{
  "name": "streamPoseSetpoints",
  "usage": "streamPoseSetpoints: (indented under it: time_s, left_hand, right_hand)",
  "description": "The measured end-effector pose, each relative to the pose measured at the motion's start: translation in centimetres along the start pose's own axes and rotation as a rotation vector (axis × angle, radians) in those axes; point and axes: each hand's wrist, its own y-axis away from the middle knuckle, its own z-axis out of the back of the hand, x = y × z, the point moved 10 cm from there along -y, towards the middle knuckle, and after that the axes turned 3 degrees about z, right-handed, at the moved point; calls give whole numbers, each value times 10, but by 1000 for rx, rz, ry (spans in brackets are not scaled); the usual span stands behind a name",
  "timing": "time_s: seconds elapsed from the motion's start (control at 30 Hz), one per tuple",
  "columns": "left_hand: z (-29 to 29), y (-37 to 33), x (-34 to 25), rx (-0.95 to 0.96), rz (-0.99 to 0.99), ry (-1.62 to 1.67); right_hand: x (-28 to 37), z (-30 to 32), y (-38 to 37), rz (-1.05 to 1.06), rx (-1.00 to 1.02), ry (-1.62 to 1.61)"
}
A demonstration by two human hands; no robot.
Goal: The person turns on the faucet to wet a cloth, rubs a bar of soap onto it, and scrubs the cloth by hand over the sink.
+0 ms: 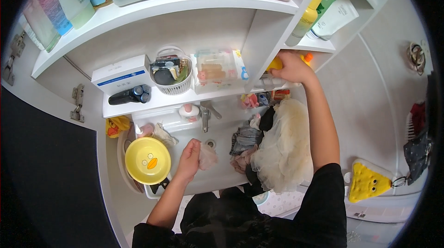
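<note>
Over the white sink (182, 130), my left hand (187, 159) is closed on a thin, pale pink sheer cloth (208, 156), which hangs beside the fingers near the drain. Up at the right, my right hand (295, 67) reaches into a shelf compartment. Its thumb and fingers curve round a smooth yellow object (275, 64), mostly hidden. A bit of yellow with an orange tip (308, 57) shows past the hand; whether it belongs to the same object I cannot tell. Just below the thumb lies a clear plastic item (269, 82).
A large cream tulle bundle (284, 148) and striped cloth (245, 138) lie at the sink's right. A yellow basin (148, 160) sits left. Along the shelf are a white box (121, 75), a shaver (129, 95), a basket (175, 86) and a clear container (213, 70).
</note>
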Motion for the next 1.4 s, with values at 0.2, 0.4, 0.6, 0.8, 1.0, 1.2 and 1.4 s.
streamPoseSetpoints:
  time_s: [0.2, 0.4, 0.6, 0.8, 1.0, 1.2, 1.4]
  left_hand:
    - [-5, 3, -3, 22, -4, 25]
    - [-3, 3, -4, 31, -15, -13]
    - [-5, 3, -5, 57, -10, -3]
    - [-2, 1, -7, 21, -64, -9]
    - [5, 5, -10, -60, -36, 6]
    - [16, 5, 1, -121, -96, 140]
    - [-3, 19, -19, 63, -181, 209]
  right_hand:
    - [-8, -12, -7, -63, 104, -53]
    - [-13, -9, -6, -146, 80, 9]
    - [-16, 1, 1, -190, -47, 5]
    - [-6, 20, 18, -208, -272, -101]
    - [33, 36, 84, -68, -725, -21]
    - [83, -31, 136, -108, -633, -351]
    - [131, -120, 155, -126, -373, -570]
